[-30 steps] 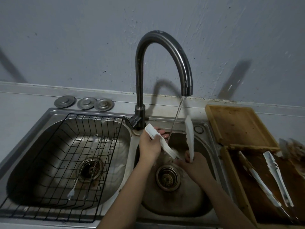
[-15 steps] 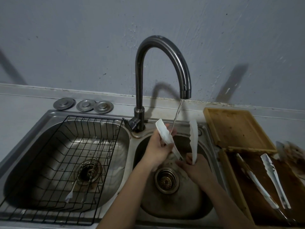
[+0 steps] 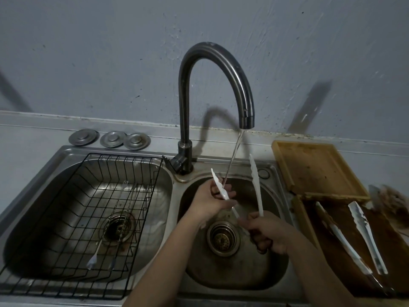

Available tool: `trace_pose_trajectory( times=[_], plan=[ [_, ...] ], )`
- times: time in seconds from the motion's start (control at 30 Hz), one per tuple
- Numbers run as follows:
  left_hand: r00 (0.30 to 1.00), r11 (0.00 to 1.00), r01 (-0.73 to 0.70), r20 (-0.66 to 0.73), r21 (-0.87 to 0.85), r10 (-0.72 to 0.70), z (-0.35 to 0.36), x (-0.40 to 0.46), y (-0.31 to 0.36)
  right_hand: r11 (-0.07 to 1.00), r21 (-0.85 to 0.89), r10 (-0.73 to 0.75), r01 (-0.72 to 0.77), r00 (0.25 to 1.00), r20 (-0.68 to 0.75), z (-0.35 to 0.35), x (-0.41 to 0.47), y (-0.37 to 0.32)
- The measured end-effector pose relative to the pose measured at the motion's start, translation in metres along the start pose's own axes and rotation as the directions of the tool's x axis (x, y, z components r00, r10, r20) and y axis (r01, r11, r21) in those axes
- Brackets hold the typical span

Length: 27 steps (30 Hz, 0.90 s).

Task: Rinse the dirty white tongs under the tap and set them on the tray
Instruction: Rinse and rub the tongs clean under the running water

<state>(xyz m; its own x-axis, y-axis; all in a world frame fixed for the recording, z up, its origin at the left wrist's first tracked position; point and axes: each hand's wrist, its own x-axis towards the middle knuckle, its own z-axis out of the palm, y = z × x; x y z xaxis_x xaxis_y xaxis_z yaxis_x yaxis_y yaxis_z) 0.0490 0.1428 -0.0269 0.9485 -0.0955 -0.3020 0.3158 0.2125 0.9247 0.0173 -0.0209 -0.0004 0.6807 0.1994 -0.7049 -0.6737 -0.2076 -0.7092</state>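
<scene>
White tongs (image 3: pixel 256 185) are held spread over the right sink basin (image 3: pixel 232 273), hinge end down, both arms pointing up. My right hand (image 3: pixel 265 233) grips the hinge end. My left hand (image 3: pixel 212 202) holds the left arm of the tongs, rubbing it where the water stream (image 3: pixel 232 160) from the dark curved tap (image 3: pixel 223 69) lands. The right arm stands free beside the stream. A wooden tray (image 3: pixel 314 171) lies on the counter at the right.
A second, darker tray (image 3: pixel 303 220) at the lower right holds another pair of white tongs (image 3: pixel 365 235). The left basin has a black wire rack (image 3: pixel 93 218) with a long utensil (image 3: pixel 93 262). Three metal lids (image 3: pixel 110 138) sit behind it.
My left hand has slid along the left arm of the tongs and turned it edge-on under the stream. The tongs now stand more upright and wider apart.
</scene>
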Motion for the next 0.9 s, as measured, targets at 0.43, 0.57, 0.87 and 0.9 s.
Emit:
trace_pose_trajectory(
  times=[0.43, 0.57, 0.87, 0.9],
  plan=[
    [0.984, 0.803, 0.135, -0.014, -0.581, -0.175, 0.004, 0.006, 0.006, 0.993, 0.001, 0.114, -0.114, 0.991, 0.065, 0.008, -0.005, 0.002],
    [0.990, 0.847, 0.118, -0.006, -0.518, -0.141, 0.010, -0.001, 0.003, 0.968, -0.229, 0.106, -0.100, 0.994, 0.017, 0.012, 0.001, 0.006],
    [0.976, 0.912, 0.061, -0.167, -0.406, -0.140, 0.021, 0.003, 0.014, 0.736, -0.675, -0.007, -0.049, 0.997, -0.080, 0.022, 0.016, 0.000],
    [0.968, 0.914, 0.064, -0.199, -0.401, -0.155, 0.020, 0.007, 0.014, 0.694, -0.720, -0.083, -0.005, 0.993, -0.087, 0.022, 0.017, 0.000]
  ],
)
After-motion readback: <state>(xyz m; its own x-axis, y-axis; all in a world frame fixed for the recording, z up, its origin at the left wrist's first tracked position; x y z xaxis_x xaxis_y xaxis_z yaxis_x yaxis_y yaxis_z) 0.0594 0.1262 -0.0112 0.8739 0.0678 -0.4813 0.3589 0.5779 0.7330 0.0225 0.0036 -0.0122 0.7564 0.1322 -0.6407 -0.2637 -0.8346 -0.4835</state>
